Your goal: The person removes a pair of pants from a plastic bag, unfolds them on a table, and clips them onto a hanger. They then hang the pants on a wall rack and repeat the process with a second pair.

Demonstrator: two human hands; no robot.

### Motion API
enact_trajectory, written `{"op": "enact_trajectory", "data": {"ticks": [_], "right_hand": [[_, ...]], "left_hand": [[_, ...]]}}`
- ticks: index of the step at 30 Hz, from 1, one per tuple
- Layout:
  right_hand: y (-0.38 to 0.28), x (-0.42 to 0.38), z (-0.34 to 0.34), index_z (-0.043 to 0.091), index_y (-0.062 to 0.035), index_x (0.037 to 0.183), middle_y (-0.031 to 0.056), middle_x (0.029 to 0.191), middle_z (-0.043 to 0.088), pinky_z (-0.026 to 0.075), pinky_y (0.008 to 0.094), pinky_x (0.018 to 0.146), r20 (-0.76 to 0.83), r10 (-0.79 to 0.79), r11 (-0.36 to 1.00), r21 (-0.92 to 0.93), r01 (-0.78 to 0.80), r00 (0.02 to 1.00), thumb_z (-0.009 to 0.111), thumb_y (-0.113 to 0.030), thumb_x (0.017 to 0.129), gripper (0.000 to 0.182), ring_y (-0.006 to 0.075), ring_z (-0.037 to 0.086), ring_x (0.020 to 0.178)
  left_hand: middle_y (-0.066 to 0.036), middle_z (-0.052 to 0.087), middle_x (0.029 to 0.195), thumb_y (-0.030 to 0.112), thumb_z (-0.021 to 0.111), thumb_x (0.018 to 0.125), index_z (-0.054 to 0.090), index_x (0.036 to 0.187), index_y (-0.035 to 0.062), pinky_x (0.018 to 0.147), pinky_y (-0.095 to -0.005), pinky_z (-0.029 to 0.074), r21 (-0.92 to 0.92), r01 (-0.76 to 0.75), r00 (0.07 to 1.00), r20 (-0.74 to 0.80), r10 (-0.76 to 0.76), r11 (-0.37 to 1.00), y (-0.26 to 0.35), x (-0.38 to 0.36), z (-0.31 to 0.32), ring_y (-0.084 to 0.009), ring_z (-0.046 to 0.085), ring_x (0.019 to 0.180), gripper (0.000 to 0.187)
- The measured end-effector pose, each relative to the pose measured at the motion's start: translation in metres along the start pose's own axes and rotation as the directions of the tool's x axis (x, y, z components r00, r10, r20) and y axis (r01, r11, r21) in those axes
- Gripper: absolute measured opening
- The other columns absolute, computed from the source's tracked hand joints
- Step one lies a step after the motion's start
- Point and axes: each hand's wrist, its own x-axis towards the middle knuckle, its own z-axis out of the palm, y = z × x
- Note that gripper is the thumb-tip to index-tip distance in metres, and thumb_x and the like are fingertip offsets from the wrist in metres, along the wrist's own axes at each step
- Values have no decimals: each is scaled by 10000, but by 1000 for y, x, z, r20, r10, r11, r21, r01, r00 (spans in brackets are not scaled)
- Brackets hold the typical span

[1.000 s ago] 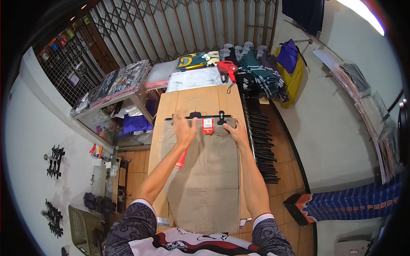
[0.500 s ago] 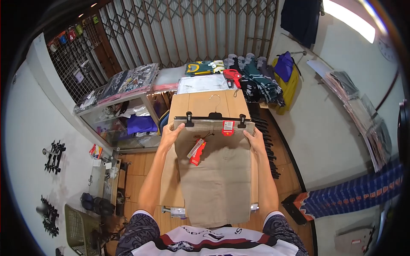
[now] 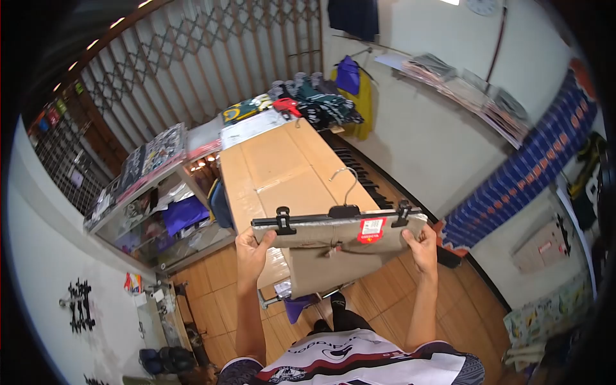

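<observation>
A pair of khaki trousers (image 3: pixel 314 273) hangs from a black clip hanger (image 3: pixel 310 219) with a metal hook, held up in front of my body. My left hand (image 3: pixel 253 253) pinches the waistband's left end, just below one clip. At the other end my right hand (image 3: pixel 421 249) grips the waistband with the thumb in front, beside the second clip. A red and white tag (image 3: pixel 371 230) shows at the waist. The lower part of the trousers tilts away and is foreshortened.
A cardboard-topped table (image 3: pixel 276 160) stands just beyond the trousers. Folded clothes (image 3: pixel 247 109) and a red handheld device (image 3: pixel 287 106) lie behind it. To the left is a glass display case (image 3: pixel 173 212); at right, a blue patterned cloth roll (image 3: pixel 513 160) and a wall shelf (image 3: pixel 459 96).
My view has turned to the right. Both hands have carried the hanger and trousers rightward, off the middle of the table, and the trousers have tilted so less of their length shows.
</observation>
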Motion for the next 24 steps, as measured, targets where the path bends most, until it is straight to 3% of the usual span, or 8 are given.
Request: {"op": "enact_trajectory", "data": {"ticks": [1, 6, 10, 17, 24], "right_hand": [[-11, -24, -9, 669, 30, 1199, 64, 1109, 729, 531, 290, 884, -48, 0, 1000, -16, -1, 999, 768, -54, 919, 309, 121, 672, 978], [-41, -131, -61, 684, 15, 1182, 63, 1101, 733, 533, 288, 880, -267, -6, 999, -38, -5, 964, 777, -46, 908, 295, 115, 677, 969], [-65, -210, -104, 691, 13, 1173, 62, 1087, 737, 535, 290, 878, -461, -47, 997, -78, 13, 886, 774, -43, 910, 281, 115, 676, 966], [-101, -361, -197, 696, 8, 1160, 62, 1078, 743, 533, 292, 880, -754, -90, 992, -125, -7, 651, 757, -14, 915, 253, 112, 670, 966], [-129, -507, -298, 704, -10, 1152, 24, 1052, 733, 515, 278, 860, -909, -128, 984, -166, -62, 396, 737, 12, 914, 241, 94, 653, 940]], "left_hand": [[-59, 749, 1024, 60, 723, 961, 714, 1064, -38, 852, -263, 519, -29, -6, 999, 50, 7, 1000, 2, -9, 8, -94, 654, 916, 142], [-57, 747, 1024, 17, 722, 952, 723, 1079, -43, 845, -269, 524, -155, 70, 975, 220, -35, 985, 15, -47, 65, -91, 648, 908, 140], [-61, 745, 1005, 43, 746, 942, 726, 1074, -37, 820, -270, 529, -76, 224, 906, 383, -179, 972, 8, -77, 122, -100, 652, 893, 157], [-40, 735, 972, 120, 773, 938, 727, 1070, -23, 792, -264, 515, -99, 345, 752, 625, -211, 933, -37, -166, 266, -88, 640, 862, 200], [-24, 734, 948, 144, 759, 956, 723, 1044, -8, 749, -242, 495, -61, 418, 513, 839, -181, 906, -51, -289, 416, -60, 619, 822, 179]]}}
